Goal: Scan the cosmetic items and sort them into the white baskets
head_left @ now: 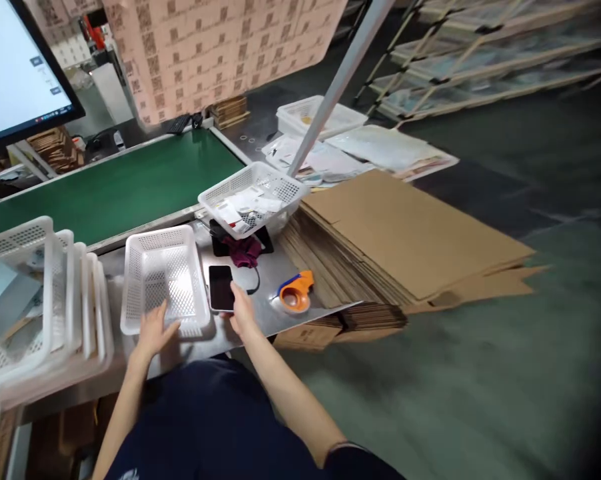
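Note:
My right hand [241,310] grips a dark-screened smartphone [221,288] by its right edge, just above the metal worktable [275,321]. Fingers spread, my left hand [155,331] reaches over the near rim of a white perforated plastic basket [198,280]; whether it touches the rim I cannot tell. Nothing shows inside that basket. To the right of the phone lies an orange tape dispenser [300,291] with a blue edge. Behind the phone, a crumpled purple cloth [244,251] rests on a black flat item.
Nested white baskets [88,300] stand at the left. Another basket [220,195] holding white papers sits behind. Stacked flat cardboard [420,233] fills the right side. A green conveyor belt [130,183] runs behind, a monitor [15,73] hangs upper left, and a metal pole [330,93] slants upward.

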Motion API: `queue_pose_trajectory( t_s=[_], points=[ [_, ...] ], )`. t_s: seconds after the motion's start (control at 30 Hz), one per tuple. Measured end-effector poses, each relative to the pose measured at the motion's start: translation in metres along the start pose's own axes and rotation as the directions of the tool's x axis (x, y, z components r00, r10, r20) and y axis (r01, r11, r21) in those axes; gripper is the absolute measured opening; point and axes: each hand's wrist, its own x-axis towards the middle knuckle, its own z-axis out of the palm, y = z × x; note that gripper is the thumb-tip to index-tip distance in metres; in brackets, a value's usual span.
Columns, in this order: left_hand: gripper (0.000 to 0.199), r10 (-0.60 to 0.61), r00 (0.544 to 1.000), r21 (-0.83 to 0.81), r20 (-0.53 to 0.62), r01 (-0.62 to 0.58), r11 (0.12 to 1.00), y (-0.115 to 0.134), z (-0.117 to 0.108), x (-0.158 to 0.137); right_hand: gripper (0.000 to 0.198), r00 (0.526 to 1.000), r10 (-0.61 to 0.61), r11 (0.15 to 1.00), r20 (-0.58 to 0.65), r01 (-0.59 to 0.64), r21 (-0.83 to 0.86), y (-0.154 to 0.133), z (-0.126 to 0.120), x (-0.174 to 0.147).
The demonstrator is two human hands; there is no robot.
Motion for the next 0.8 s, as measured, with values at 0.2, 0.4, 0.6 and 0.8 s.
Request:
queue_pose_trajectory(
  t_s=[0.2,0.4,0.6,0.8],
  points=[
    [0.049,-0.033,0.999,0.329,-0.006,0.033,0.944,-0.057,0.052,-0.047,0.025,0.897,-0.138,0.984,-0.421,0.077,-0.158,-0.046,-0.046,0.094],
    [0.041,-0.068,0.997,0.303,-0.035,0.076,0.95,-0.049,0.073,-0.057,0.034,0.824,-0.248,0.905,-0.51,0.009,-0.426,-0.092,-0.08,0.143],
    [0.046,-0.201,0.98,0.139,0.006,0.198,0.97,-0.008,0.045,-0.04,0.074,0.83,-0.485,0.604,-0.275,0.09,-0.792,-0.097,-0.071,0.139],
    [0.061,0.118,0.943,-0.266,-0.311,-0.205,0.942,-0.008,-0.079,-0.092,0.056,0.897,-0.06,0.333,0.439,0.432,-0.838,-0.012,-0.067,0.115]
  ],
)
